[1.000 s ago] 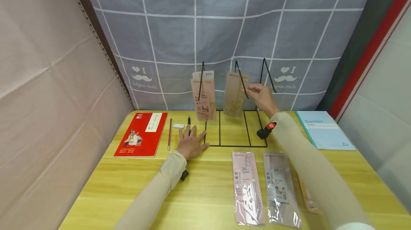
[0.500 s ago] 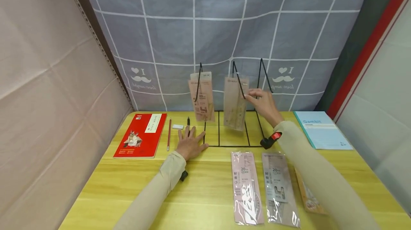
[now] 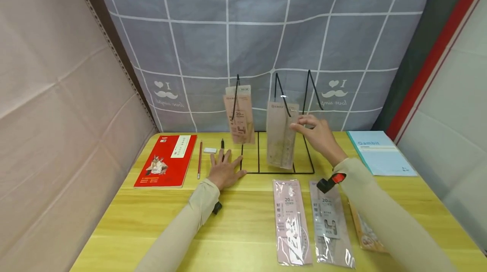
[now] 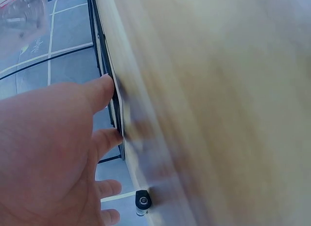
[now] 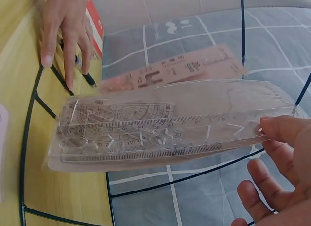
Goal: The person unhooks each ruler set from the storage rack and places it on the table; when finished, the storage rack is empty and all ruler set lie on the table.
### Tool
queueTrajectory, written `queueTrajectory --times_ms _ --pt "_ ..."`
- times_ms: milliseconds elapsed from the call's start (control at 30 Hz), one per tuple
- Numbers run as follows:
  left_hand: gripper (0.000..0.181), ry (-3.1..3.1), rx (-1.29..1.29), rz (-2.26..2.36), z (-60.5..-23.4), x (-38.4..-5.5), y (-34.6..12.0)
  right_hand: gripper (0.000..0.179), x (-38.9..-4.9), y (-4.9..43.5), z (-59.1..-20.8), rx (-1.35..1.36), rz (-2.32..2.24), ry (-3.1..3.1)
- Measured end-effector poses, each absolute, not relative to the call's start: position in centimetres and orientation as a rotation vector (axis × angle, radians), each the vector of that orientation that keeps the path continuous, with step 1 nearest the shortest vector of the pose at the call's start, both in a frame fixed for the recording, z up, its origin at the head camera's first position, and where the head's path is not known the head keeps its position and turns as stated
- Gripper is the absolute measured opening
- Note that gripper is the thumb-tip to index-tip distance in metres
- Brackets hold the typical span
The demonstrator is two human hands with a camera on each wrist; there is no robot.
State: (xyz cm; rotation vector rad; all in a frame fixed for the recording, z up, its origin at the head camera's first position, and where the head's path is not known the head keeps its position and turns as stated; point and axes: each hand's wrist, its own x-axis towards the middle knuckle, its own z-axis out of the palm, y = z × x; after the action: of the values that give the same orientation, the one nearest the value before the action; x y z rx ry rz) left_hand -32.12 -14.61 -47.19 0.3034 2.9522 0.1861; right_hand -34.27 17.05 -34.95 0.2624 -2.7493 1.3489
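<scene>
Ruler packet lower than before

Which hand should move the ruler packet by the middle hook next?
Probably the right hand: it pinches that ruler packet near the edge. The left hand is spread out low by the rack, holding nothing and farther from the packet.

"Gambit" stands on the pale notebook. "20" shows on the flat pink packet, the flat grey packet and the hanging pink packet; the grey one adds "PCS". The cloth bears a mirrored "I" with a heart. The held packet's scale digits blur.
</scene>
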Motion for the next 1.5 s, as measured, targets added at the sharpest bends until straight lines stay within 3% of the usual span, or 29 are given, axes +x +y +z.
queueTrajectory --times_ms 867,1133,1500 --pt "0.063 2.939 0.312 0.159 -47.1 -32.2 -14.6 0.043 -25.9 17.5 -34.3 0.33 1.48 -2.634" --pt "0.063 2.94 0.315 0.147 -47.0 -32.2 -14.7 0.034 -22.4 15.3 -33.9 0.286 1.605 -2.604" --pt "0.059 2.923 0.355 0.097 -47.1 -32.3 -14.9 0.024 -18.8 11.1 -37.2 0.272 1.848 -2.724"
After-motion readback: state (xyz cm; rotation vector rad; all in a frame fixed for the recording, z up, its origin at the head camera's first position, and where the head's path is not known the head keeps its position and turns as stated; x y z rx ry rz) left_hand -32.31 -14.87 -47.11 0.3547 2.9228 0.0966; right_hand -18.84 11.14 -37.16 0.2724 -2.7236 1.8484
